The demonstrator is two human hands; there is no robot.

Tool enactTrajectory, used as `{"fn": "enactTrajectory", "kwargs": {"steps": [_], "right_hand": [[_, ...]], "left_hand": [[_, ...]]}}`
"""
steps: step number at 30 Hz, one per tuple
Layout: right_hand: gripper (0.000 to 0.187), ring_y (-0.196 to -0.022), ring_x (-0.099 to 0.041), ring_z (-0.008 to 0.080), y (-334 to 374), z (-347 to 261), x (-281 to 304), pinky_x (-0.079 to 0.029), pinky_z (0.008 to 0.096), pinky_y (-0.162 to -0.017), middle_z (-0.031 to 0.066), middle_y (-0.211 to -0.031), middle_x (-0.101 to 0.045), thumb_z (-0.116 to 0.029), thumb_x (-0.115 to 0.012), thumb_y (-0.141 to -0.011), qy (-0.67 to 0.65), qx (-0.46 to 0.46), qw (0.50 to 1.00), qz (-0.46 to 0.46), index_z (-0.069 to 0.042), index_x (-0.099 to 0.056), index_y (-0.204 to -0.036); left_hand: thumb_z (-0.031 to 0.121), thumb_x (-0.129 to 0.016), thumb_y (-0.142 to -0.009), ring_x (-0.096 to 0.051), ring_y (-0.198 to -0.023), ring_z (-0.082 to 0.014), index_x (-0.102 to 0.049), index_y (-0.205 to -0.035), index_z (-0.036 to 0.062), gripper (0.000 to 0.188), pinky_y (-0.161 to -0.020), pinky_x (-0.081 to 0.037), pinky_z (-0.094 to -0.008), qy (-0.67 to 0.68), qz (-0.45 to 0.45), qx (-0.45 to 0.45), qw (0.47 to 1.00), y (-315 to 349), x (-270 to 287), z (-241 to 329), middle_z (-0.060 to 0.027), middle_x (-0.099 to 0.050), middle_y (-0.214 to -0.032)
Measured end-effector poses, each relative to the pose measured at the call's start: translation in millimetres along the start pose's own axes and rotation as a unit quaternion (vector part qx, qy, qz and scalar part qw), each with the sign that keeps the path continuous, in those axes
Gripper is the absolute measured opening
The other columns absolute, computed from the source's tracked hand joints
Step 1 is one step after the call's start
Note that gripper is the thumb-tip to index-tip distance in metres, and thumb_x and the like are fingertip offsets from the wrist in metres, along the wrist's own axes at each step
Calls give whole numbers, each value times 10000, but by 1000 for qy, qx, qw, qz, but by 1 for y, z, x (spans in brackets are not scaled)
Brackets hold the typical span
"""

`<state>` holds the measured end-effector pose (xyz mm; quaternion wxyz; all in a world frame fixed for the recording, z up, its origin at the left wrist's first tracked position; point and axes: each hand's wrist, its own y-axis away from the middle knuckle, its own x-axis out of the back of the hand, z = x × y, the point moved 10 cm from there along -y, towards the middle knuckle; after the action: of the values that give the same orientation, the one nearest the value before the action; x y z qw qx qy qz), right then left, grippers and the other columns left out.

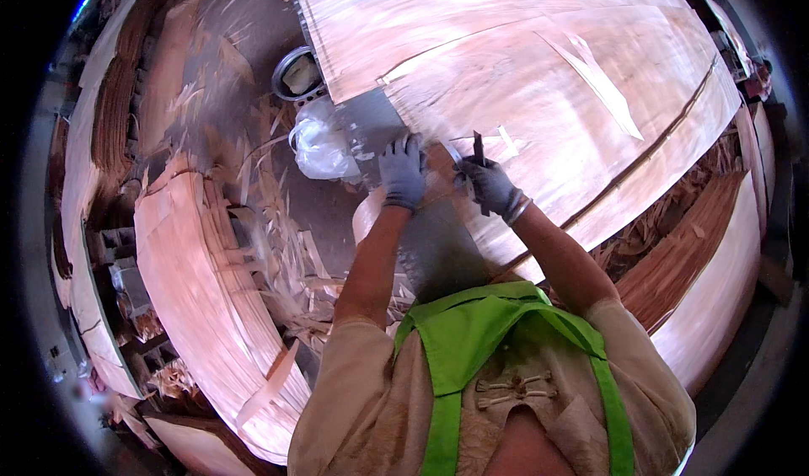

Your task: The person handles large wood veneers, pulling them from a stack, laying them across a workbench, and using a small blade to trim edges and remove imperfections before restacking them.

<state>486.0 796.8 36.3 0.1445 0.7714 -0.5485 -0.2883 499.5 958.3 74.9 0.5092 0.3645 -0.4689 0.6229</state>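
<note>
- Gloves, grey, cover both hands — the left hand (402,173) lies flat, fingers together, on the veneer sheet (539,97).
- Right hand (491,186) has its fingers clamped on a dark, slim blade tool (479,149) pointing away; its tip is blurred.
- Thin pale-pink veneer spans the surface, its far edge cut off.
- White plastic bag (321,146) sits beyond, left.

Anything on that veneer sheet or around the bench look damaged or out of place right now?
Yes. The veneer sheet has a long dark split running toward its right edge, and a torn sliver lies loose on top. Veneer scraps litter the floor on the left. The right hand holds a dark blade; the left hand presses the edge.
</note>
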Motion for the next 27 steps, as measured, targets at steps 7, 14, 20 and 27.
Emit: {"fn": "enactTrajectory", "kwargs": {"steps": [7, 14, 20, 27], "right_hand": [[195, -462, -491, 87, -46, 23, -12, -364, 224, -392, -6, -685, -598, -275, -582, -895, -29, -47, 998, -16, -91, -633, -934], [251, -439, -454, 84, -22, 31, 1, -355, 227, -392, -4, -717, -606, -284, -497, -929, 13, -107, 994, 4, -70, -628, -934], [303, -424, -400, 65, 18, 30, 2, -319, 217, -387, 25, -790, -644, -313, -469, -944, -22, -135, 991, 13, -45, -601, -992], [326, -436, -449, 73, 24, 26, 18, -346, 221, -403, 80, -743, -661, -330, -581, -894, 110, -33, 991, 69, -7, -632, -908]], "left_hand": [[241, -537, -793, -472, -1160, -293, -411, -1347, 113, 583, -847, -409, -458, 39, 56, -72, 995, 2, 0, 7, -124, -481, -1310], [202, -560, -767, -553, -1082, -298, -505, -1274, 71, 526, -825, -428, -427, 103, 39, -146, 983, 0, -6, 20, -141, -618, -1117], [130, -518, -762, -556, -1067, -260, -539, -1240, 90, 481, -800, -417, -420, 106, 74, -156, 979, 3, 0, 22, -132, -620, -1119], [106, -520, -761, -544, -1090, -235, -566, -1193, 97, 435, -786, -414, -408, 76, 84, -156, 981, 3, 9, 28, -105, -630, -1106]]}}
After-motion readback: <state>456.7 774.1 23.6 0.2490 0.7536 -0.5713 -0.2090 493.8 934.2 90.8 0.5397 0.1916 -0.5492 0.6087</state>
